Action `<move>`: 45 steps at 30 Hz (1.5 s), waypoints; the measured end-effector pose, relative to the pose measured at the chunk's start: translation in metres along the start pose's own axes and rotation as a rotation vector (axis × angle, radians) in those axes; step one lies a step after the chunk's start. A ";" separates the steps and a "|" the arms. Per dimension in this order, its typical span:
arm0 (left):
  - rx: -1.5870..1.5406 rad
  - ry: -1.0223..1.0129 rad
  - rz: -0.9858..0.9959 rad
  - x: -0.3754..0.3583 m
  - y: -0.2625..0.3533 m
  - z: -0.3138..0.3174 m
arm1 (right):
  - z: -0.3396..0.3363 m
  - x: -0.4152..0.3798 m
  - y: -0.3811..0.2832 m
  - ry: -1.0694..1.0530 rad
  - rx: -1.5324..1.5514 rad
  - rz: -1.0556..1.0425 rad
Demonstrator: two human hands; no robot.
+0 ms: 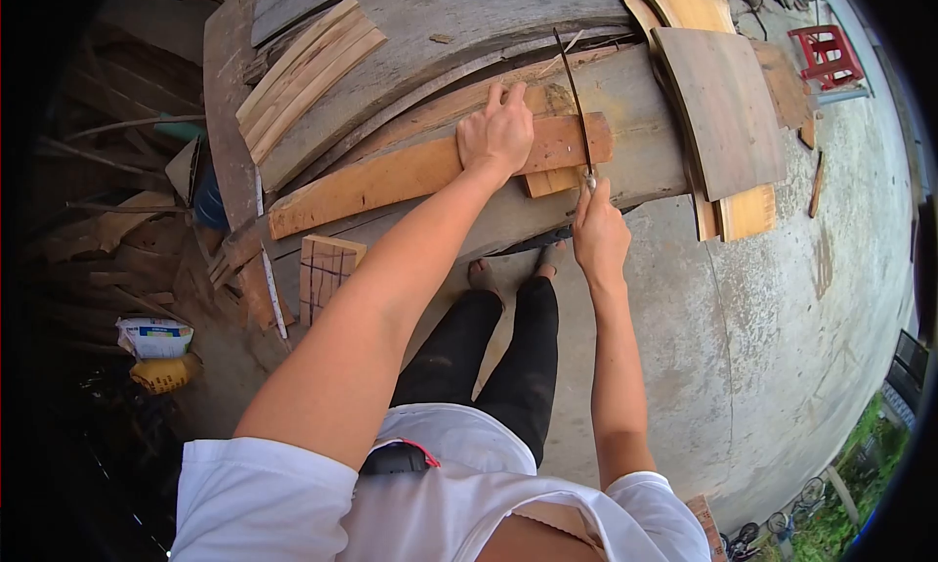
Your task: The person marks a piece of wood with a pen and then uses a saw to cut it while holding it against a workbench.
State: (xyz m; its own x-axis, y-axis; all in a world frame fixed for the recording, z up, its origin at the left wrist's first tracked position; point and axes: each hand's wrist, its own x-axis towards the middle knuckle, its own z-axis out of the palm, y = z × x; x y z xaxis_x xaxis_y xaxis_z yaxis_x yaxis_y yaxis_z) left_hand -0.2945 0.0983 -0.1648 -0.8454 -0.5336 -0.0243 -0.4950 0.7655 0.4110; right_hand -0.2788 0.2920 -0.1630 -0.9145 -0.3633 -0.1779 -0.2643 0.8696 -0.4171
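Note:
A reddish-brown wooden board (391,179) lies across a weathered grey plank bench (459,44). On top of the board rests my left hand (496,132), its fingers curled over the far edge and closed on it. My right hand (601,235) is wrapped around the handle of a handsaw (575,88). The thin dark blade points away from me and crosses the board near its right end. Under that end, a lighter wood block (552,182) sticks out. My fingers hide most of the saw's handle.
Stacked thin boards (723,112) lie at the right, and light wood strips (311,78) at the upper left. A block with drawn lines (327,274) sits left of my legs. A red plastic stool (827,57) stands far right. Scrap wood (127,220) fills the left side.

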 end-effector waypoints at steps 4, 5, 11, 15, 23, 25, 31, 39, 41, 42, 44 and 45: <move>0.028 0.021 -0.034 -0.001 0.001 0.005 | -0.002 -0.028 0.008 0.009 0.014 0.006; 0.027 0.024 -0.034 0.001 0.002 0.004 | -0.005 -0.046 0.012 0.011 0.013 0.004; -0.007 0.010 -0.028 -0.002 0.002 0.004 | -0.013 -0.052 0.013 -0.100 0.048 0.111; 0.017 0.009 0.001 0.002 -0.003 0.000 | -0.002 -0.006 -0.006 0.021 0.027 0.013; 0.008 -0.018 -0.053 0.000 0.001 0.002 | -0.024 -0.073 0.014 -0.153 0.043 0.135; -0.011 -0.005 -0.024 -0.001 0.002 0.004 | -0.013 -0.037 0.008 -0.085 0.014 0.084; 0.001 0.006 0.002 -0.003 -0.002 0.004 | -0.004 -0.027 0.007 -0.018 0.059 0.033; -0.009 -0.012 -0.012 0.000 0.003 0.000 | -0.019 -0.053 0.007 -0.088 0.022 0.091; -0.015 -0.001 -0.007 -0.001 0.000 0.001 | -0.008 -0.004 -0.004 -0.007 0.003 0.029; -0.004 -0.001 -0.003 -0.002 -0.002 0.000 | -0.003 0.006 -0.008 0.068 -0.016 -0.024; 0.013 0.006 -0.005 -0.001 0.000 0.001 | -0.004 -0.001 -0.005 0.055 0.003 -0.017; 0.013 0.000 -0.006 -0.004 0.001 0.002 | -0.006 -0.009 -0.002 0.033 0.011 -0.016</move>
State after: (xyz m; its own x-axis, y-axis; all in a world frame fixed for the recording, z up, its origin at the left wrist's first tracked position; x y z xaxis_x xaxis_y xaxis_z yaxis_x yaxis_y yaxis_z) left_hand -0.2923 0.1016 -0.1664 -0.8423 -0.5383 -0.0269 -0.5028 0.7668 0.3990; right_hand -0.2719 0.2961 -0.1551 -0.9199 -0.3659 -0.1412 -0.2761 0.8598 -0.4296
